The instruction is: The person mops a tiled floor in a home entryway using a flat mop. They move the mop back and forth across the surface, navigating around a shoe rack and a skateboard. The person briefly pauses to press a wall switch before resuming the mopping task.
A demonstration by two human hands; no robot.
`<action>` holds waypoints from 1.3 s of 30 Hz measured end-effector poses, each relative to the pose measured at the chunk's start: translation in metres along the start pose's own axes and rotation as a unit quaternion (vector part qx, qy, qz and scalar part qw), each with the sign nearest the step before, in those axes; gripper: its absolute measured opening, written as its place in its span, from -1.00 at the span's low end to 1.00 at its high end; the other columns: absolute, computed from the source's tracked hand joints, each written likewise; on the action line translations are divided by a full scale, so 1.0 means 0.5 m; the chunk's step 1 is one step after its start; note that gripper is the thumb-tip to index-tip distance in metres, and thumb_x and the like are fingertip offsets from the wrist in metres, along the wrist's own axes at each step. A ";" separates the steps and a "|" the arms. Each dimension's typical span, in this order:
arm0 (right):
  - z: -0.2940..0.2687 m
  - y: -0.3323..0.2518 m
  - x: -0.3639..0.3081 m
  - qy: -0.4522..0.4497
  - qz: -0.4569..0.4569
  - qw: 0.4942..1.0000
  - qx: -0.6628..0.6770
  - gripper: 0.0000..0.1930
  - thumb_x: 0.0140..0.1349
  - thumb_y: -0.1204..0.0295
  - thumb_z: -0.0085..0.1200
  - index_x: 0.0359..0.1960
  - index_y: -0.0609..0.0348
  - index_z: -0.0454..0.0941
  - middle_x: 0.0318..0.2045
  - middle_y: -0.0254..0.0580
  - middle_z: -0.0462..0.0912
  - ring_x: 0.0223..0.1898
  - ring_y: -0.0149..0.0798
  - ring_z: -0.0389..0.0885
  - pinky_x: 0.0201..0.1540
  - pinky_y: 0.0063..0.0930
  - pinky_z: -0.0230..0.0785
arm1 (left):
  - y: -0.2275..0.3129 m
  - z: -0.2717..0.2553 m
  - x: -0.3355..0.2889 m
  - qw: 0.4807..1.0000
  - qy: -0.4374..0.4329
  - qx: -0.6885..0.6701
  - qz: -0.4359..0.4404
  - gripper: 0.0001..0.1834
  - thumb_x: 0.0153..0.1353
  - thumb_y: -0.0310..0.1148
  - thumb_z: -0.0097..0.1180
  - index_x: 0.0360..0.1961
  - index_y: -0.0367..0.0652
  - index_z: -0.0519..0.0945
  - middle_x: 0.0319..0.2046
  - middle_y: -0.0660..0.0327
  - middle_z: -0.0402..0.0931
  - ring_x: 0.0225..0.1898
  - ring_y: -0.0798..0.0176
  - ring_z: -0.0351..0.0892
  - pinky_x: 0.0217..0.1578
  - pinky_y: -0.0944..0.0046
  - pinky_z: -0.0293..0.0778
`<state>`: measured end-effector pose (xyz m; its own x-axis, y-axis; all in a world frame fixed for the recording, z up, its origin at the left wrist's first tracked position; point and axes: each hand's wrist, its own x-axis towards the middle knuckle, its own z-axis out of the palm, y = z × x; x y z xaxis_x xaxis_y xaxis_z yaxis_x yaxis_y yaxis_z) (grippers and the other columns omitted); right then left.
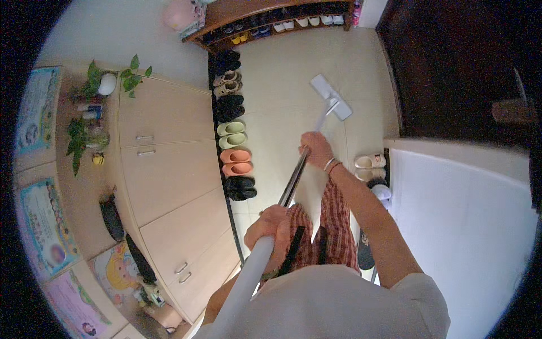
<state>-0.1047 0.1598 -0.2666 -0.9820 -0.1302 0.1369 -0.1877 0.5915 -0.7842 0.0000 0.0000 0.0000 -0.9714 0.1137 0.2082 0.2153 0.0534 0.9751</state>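
A flat mop with a long pole point(292, 183) runs from the lower left up to its pale rectangular head point(331, 97), which lies on the light tiled floor point(276, 68). My left hand point(267, 227) is wrapped round the upper pole, where a thick grey-white section meets a shiny metal one. Farther along, my right hand point(317, 150) closes round the lower part of the same pole, with bands on its wrist. The fingers of both hands are partly turned from view.
Several pairs of shoes, among them green clogs point(232, 134) and orange clogs point(237, 163), line the cabinet point(169, 164) at left. A wooden shoe rack point(217, 20) stands at the far end. Beige shoes point(370, 162) sit at right, near a dark door point(446, 68).
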 end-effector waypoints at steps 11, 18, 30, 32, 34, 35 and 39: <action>0.153 -0.252 -0.353 0.084 0.044 0.995 0.000 -0.77 0.06 0.39 0.12 -0.21 0.03 0.46 -0.15 -0.04 0.59 -0.03 0.10 0.55 0.00 0.04 0.35 | 0.175 -0.226 -0.202 0.928 -0.367 0.027 0.054 -0.74 -0.02 -0.52 0.39 -0.36 -0.13 0.53 -0.47 0.24 0.53 -0.36 0.23 0.55 0.11 0.06 0.42; -0.109 -0.442 -0.441 0.103 0.202 0.970 0.088 -0.77 0.30 0.35 -0.04 -0.14 0.14 0.60 -0.19 -0.04 0.67 -0.13 -0.03 0.64 -0.08 -0.21 0.47 | 0.230 -0.185 -0.130 0.615 -0.789 0.002 -0.009 -0.55 0.01 -0.52 0.24 0.00 -0.05 0.57 -0.02 0.28 0.53 0.05 0.19 0.48 0.16 0.05 0.21; -0.524 -0.628 -0.538 0.583 0.144 0.756 0.259 -0.41 0.49 0.03 -0.26 -0.68 0.14 0.39 -0.72 -0.35 0.41 -0.65 -0.48 0.36 -0.58 -0.57 0.18 | 0.406 0.195 -0.132 0.400 -0.905 0.145 0.001 -0.59 0.41 -0.08 -0.10 -0.19 -0.24 0.59 -0.40 0.18 0.65 -0.52 0.29 0.65 -0.41 0.28 0.56; -0.580 -0.626 -0.561 0.615 0.114 0.741 0.244 -0.38 0.48 -0.01 -0.30 -0.69 0.12 0.36 -0.73 -0.35 0.39 -0.67 -0.48 0.35 -0.60 -0.58 0.16 | 0.433 0.242 -0.153 0.406 -0.907 0.106 -0.024 -0.50 0.43 -0.06 -0.14 -0.37 -0.32 0.59 -0.48 0.19 0.63 -0.56 0.34 0.62 -0.49 0.34 0.52; -0.636 -0.626 -0.583 0.644 0.108 0.724 0.222 -0.35 0.48 -0.06 -0.35 -0.71 0.10 0.33 -0.74 -0.35 0.38 -0.70 -0.47 0.32 -0.63 -0.57 0.14 | 0.451 0.277 -0.169 0.396 -0.915 0.066 -0.030 -0.44 0.44 -0.02 -0.16 -0.44 -0.33 0.57 -0.55 0.18 0.60 -0.56 0.35 0.62 -0.50 0.33 0.52; -0.659 -0.625 -0.593 0.657 0.105 0.719 0.202 -0.35 0.47 -0.07 -0.35 -0.71 0.10 0.33 -0.75 -0.35 0.38 -0.70 -0.47 0.32 -0.63 -0.57 0.14 | 0.456 0.291 -0.175 0.391 -0.919 0.046 -0.033 -0.41 0.45 0.00 -0.17 -0.47 -0.33 0.57 -0.58 0.18 0.59 -0.56 0.36 0.62 -0.50 0.33 0.52; -0.725 -0.627 -0.617 0.709 0.124 0.676 0.156 -0.33 0.46 -0.10 -0.34 -0.72 0.11 0.35 -0.77 -0.34 0.37 -0.72 -0.47 0.32 -0.65 -0.58 0.14 | 0.467 0.348 -0.172 0.349 -0.904 -0.125 -0.214 -0.30 0.47 0.09 -0.35 -0.55 -0.25 0.54 -0.63 0.17 0.57 -0.60 0.34 0.60 -0.54 0.38 0.52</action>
<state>0.2493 0.3030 0.1564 -0.0568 0.9673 0.2472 -0.2168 0.2297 -0.9488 0.1509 0.1755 0.1963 0.7889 0.6011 -0.1280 -0.1470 0.3868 0.9104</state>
